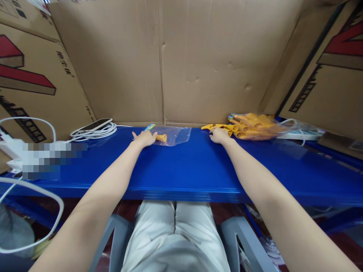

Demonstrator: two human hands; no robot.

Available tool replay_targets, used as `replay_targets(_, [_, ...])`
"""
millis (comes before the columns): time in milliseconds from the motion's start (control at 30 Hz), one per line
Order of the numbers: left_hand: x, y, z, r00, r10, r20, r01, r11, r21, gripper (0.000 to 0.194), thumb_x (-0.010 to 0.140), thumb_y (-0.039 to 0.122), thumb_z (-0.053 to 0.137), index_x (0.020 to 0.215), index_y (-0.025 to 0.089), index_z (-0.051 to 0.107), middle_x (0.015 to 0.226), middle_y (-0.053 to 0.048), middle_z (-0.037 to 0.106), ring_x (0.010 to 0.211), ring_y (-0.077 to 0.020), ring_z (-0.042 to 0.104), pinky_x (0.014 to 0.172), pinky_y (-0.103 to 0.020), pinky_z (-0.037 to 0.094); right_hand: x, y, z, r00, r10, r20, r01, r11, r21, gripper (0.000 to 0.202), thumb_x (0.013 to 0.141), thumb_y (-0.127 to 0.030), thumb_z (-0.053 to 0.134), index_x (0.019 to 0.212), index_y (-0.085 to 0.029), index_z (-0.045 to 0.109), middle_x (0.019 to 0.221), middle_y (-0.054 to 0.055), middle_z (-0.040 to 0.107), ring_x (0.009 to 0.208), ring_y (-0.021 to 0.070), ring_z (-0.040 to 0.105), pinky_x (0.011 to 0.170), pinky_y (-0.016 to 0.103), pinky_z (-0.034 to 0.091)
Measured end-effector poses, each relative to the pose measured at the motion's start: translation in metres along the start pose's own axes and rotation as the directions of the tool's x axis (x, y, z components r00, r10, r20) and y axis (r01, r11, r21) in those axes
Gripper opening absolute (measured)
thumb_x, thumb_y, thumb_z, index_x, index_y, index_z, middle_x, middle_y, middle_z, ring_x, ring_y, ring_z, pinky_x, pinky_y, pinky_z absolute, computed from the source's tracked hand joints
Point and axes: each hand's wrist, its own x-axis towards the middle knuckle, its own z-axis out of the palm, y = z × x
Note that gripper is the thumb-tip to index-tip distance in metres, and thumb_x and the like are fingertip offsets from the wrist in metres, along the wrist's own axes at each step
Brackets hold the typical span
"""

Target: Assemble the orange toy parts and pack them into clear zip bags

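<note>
My left hand (145, 139) rests over the left end of a clear plastic bag (180, 136) with a coloured label (150, 127). Its thumb and outer finger are spread apart. Beside the thumb, a yellow tube-like piece with a flared end (161, 138) shows at the bag; its other end is hidden behind the hand. My right hand (219, 136) has its fingers curled at loose yellow plastic pieces (208, 127), which have thin curved stems and flared ends. Its grip is partly hidden. Against its far right side lies a heap of bagged yellow pieces (255, 126).
A blue table (181, 170) runs across the view, backed by a cardboard wall (181, 64). On the left lie a phone (96, 124), a coiled white cable (103, 132) and white plugs (14, 151). A white power strip (300, 134) lies behind the heap at right.
</note>
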Motion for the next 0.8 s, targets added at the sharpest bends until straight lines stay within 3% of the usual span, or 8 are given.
replay_targets(100, [0.002,0.002,0.003,0.99,0.132,0.046,-0.132,0.991,-0.012,0.058,0.093,0.045,0.023,0.136,0.015,0.047,0.147,-0.015,0.04,0.14,-0.0294,0.029,0.113,-0.053,0.015,0.001,-0.006,-0.003,1.0,0.01,-0.003,-0.01,1.0,0.017,0.036,0.081,-0.013,0.049,0.113,-0.018,0.065,0.126,0.013,0.058,0.116,0.0301,0.054,0.094,0.043,0.042])
replay_targets(200, [0.004,0.003,0.004,0.96,0.258,0.111,-0.257,0.966,-0.03,0.055,0.094,0.041,0.024,0.137,0.016,0.046,0.15,-0.011,0.035,0.14,-0.0233,0.029,0.113,-0.041,0.02,0.001,-0.015,-0.006,0.999,0.042,-0.017,-0.042,0.998,0.039,0.046,0.079,-0.013,0.051,0.125,-0.011,0.054,0.122,0.018,0.06,0.109,0.0291,0.058,0.088,0.038,0.045])
replay_targets(300, [0.004,0.003,0.005,0.954,0.265,0.138,-0.266,0.964,-0.011,0.057,0.094,0.041,0.022,0.139,0.014,0.044,0.151,-0.011,0.033,0.141,-0.0216,0.027,0.114,-0.037,0.018,-0.001,-0.024,-0.011,0.998,0.054,0.026,-0.055,0.997,0.055,0.052,0.078,-0.018,0.055,0.128,-0.004,0.05,0.114,0.021,0.063,0.102,0.0297,0.062,0.082,0.035,0.047])
replay_targets(433, [0.004,0.002,0.004,0.949,0.288,0.131,-0.286,0.958,-0.035,0.055,0.094,0.041,0.022,0.136,0.016,0.048,0.149,-0.008,0.038,0.139,-0.0182,0.031,0.113,-0.029,0.02,-0.004,-0.034,-0.023,0.988,0.02,0.15,-0.011,0.998,-0.056,0.037,0.073,-0.016,0.06,0.108,-0.005,0.066,0.098,0.021,0.069,0.091,0.0303,0.067,0.074,0.034,0.049])
replay_targets(567, [0.005,0.0,0.004,0.959,0.27,0.084,-0.261,0.96,-0.102,0.051,0.093,0.041,0.028,0.127,0.02,0.058,0.141,-0.006,0.049,0.135,-0.0213,0.039,0.111,-0.032,0.026,-0.01,-0.043,-0.039,0.974,0.014,0.228,0.027,0.984,-0.177,0.035,0.069,-0.015,0.065,0.102,-0.006,0.071,0.087,0.021,0.07,0.085,0.0316,0.068,0.071,0.036,0.051])
replay_targets(633, [0.006,-0.002,0.005,0.967,0.248,0.064,-0.24,0.963,-0.119,0.05,0.092,0.042,0.03,0.123,0.019,0.062,0.136,-0.008,0.054,0.132,-0.0234,0.043,0.109,-0.034,0.029,-0.015,-0.047,-0.047,0.981,-0.004,0.195,0.036,0.987,-0.157,0.036,0.07,-0.018,0.065,0.103,-0.006,0.071,0.088,0.021,0.07,0.086,0.031,0.068,0.071,0.035,0.05])
replay_targets(700, [0.008,-0.003,0.006,0.97,0.236,0.06,-0.228,0.967,-0.113,0.05,0.092,0.042,0.03,0.12,0.018,0.064,0.134,-0.01,0.056,0.13,-0.0241,0.045,0.108,-0.034,0.03,-0.019,-0.05,-0.053,0.996,-0.025,0.085,0.033,0.995,-0.092,0.034,0.072,-0.02,0.063,0.102,-0.008,0.072,0.093,0.02,0.07,0.088,0.0296,0.067,0.071,0.034,0.049])
replay_targets(800, [0.009,-0.005,0.006,0.966,0.245,0.076,-0.24,0.968,-0.075,0.052,0.093,0.04,0.027,0.123,0.017,0.061,0.137,-0.01,0.053,0.131,-0.0229,0.044,0.109,-0.034,0.029,-0.021,-0.05,-0.06,0.995,-0.094,-0.042,0.098,0.989,0.11,0.025,0.074,-0.022,0.061,0.093,-0.013,0.075,0.088,0.013,0.071,0.082,0.0234,0.066,0.066,0.028,0.046])
